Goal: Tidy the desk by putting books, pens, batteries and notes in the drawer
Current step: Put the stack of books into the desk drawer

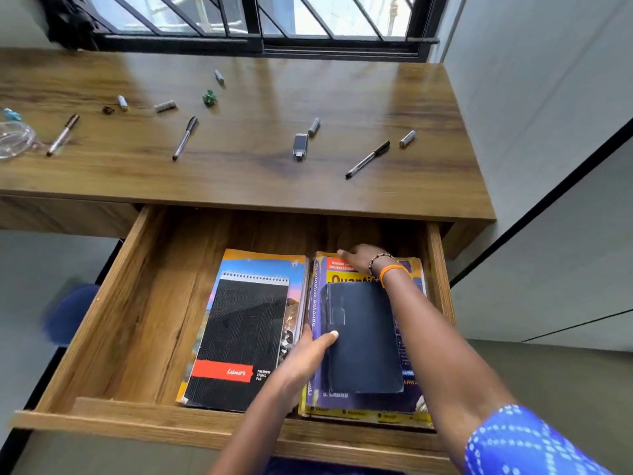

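Observation:
The wooden drawer (137, 320) stands pulled out under the desk (257, 173). In it lie two stacks: a black spiral pad (239, 341) on a colourful book (267, 265), and a dark blue book (363, 341) on a thick yellow-purple book (346, 277). My left hand (308, 354) holds the left edge of the right stack, thumb on the dark blue book. My right hand (359, 260) rests with straight fingers on the thick book's far end. On the desk lie pens (185, 138) (368, 159) (63, 134) and several batteries (407, 138) (313, 126) (165, 106).
A small grey USB-like device (299, 146), a green clip (209, 97) and a brown clip (108, 110) lie on the desk. A clear plastic container (13, 138) sits at the left edge. A window (253, 18) is behind; a wall (548, 97) stands right.

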